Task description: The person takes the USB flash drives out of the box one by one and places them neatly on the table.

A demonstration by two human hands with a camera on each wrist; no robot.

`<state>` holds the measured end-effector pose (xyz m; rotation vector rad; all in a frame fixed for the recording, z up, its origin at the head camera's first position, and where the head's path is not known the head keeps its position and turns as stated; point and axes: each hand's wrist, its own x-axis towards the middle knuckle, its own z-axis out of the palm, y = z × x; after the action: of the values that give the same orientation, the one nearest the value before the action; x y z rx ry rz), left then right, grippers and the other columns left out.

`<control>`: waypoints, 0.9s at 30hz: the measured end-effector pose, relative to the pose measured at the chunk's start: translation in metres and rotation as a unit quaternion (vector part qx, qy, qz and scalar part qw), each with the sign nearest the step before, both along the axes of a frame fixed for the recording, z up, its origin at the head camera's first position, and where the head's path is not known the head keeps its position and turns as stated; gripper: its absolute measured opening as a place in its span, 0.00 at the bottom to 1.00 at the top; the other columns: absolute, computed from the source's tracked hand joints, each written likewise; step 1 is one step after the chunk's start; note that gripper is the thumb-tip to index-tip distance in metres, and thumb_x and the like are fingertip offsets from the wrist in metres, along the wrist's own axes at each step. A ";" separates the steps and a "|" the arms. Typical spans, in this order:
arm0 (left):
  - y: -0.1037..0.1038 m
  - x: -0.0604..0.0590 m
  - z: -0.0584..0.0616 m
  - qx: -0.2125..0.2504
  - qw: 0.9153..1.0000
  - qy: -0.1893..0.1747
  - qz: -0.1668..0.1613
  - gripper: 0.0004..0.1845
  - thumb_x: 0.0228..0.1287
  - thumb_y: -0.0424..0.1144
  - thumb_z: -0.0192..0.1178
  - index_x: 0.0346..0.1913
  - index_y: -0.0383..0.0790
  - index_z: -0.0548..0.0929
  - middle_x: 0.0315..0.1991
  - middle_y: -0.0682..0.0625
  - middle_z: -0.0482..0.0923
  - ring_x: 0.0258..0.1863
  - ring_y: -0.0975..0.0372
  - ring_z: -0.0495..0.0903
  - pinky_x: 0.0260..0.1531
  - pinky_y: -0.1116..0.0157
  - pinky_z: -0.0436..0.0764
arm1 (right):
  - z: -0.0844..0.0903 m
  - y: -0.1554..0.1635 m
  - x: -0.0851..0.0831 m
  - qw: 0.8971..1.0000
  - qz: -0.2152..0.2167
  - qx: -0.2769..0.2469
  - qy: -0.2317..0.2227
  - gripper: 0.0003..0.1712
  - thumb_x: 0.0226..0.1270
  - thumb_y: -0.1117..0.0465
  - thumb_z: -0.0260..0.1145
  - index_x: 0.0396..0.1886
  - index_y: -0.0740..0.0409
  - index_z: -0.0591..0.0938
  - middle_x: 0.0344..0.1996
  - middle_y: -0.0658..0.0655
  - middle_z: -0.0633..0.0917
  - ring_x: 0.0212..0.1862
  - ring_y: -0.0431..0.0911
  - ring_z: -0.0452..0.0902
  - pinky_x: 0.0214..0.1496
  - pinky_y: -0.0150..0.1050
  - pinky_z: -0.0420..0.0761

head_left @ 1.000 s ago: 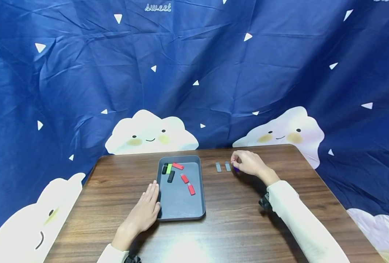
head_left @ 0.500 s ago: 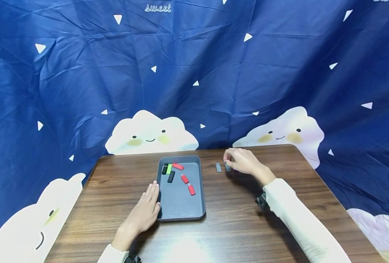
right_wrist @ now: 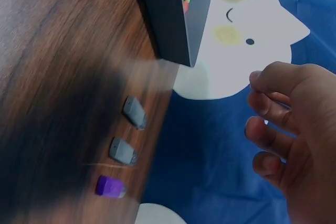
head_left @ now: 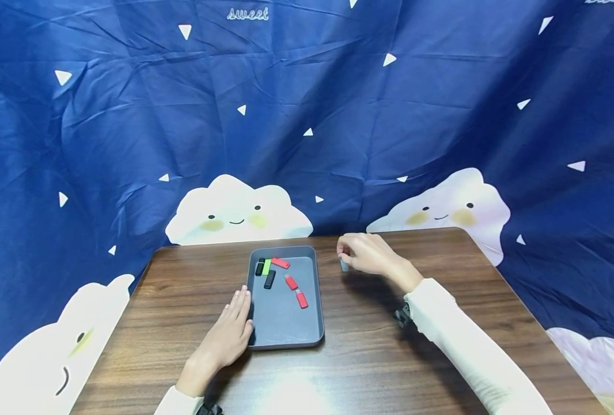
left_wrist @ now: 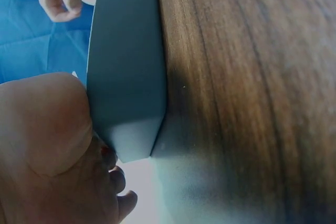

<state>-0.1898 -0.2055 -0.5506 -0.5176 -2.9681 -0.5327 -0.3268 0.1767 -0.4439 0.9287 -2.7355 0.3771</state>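
My left hand (head_left: pixel 225 331) rests with straight fingers along the left side of a grey tray (head_left: pixel 285 340); its wall (left_wrist: pixel 126 61) also shows in the left wrist view. My right hand (head_left: pixel 371 255) hovers over the far part of the table, fingers loosely bent, nothing between them. Below it in the head view, a grey USB stick (head_left: pixel 344 266) peeks out. The right wrist view shows that grey USB stick (right_wrist: pixel 135 113), a second grey one (right_wrist: pixel 123 151) and a purple one (right_wrist: pixel 110 187) lying in a row on the wood. In the head view the hand hides the latter two.
Inside the tray lie black USB sticks (head_left: pixel 269 279), a green one (head_left: pixel 266 267) and red ones (head_left: pixel 302 299). The wooden table (head_left: pixel 193 288) ends at a blue curtain (head_left: pixel 286 115) printed with clouds. The tray stands left of the loose sticks.
My right hand has moved left, from the purple USB stick past the second grey one to the grey one nearest the tray. My left hand and the tray have stayed put.
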 end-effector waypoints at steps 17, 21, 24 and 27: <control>0.001 0.002 0.004 -0.004 1.000 -0.011 0.004 0.35 0.84 0.40 0.48 0.84 0.27 0.53 0.87 0.36 0.47 0.86 0.43 0.51 0.82 0.40 0.61 | 0.018 -0.032 0.008 0.997 0.062 0.021 0.038 0.07 0.67 0.58 0.72 0.31 0.42 0.82 0.30 0.41 0.82 0.27 0.36 0.74 0.26 0.35 0.73; 0.005 0.007 0.014 -0.003 1.000 -0.028 0.006 0.34 0.84 0.39 0.48 0.83 0.26 0.54 0.86 0.34 0.48 0.86 0.42 0.50 0.83 0.40 0.59 | 0.020 -0.040 0.009 0.996 0.068 0.030 0.038 0.06 0.68 0.58 0.72 0.32 0.43 0.84 0.31 0.42 0.83 0.27 0.38 0.75 0.26 0.36 0.74; 0.008 0.008 0.020 0.001 0.999 -0.042 0.007 0.34 0.83 0.38 0.48 0.83 0.25 0.54 0.86 0.33 0.48 0.86 0.40 0.50 0.83 0.39 0.58 | 0.021 -0.046 0.009 0.996 0.072 0.035 0.042 0.05 0.68 0.58 0.72 0.32 0.43 0.85 0.31 0.42 0.84 0.27 0.39 0.76 0.26 0.37 0.75; 0.008 0.007 0.018 0.011 0.999 -0.032 0.002 0.34 0.83 0.37 0.48 0.83 0.24 0.55 0.86 0.32 0.49 0.85 0.39 0.52 0.82 0.37 0.59 | 0.020 -0.051 0.008 0.995 0.075 0.042 0.044 0.05 0.68 0.58 0.72 0.32 0.43 0.85 0.31 0.42 0.83 0.27 0.39 0.76 0.26 0.38 0.76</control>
<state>-0.1827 -0.1979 -0.5328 -0.5012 -3.0189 -0.5907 -0.3189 0.1261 -0.4234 1.1487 -2.6274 0.2431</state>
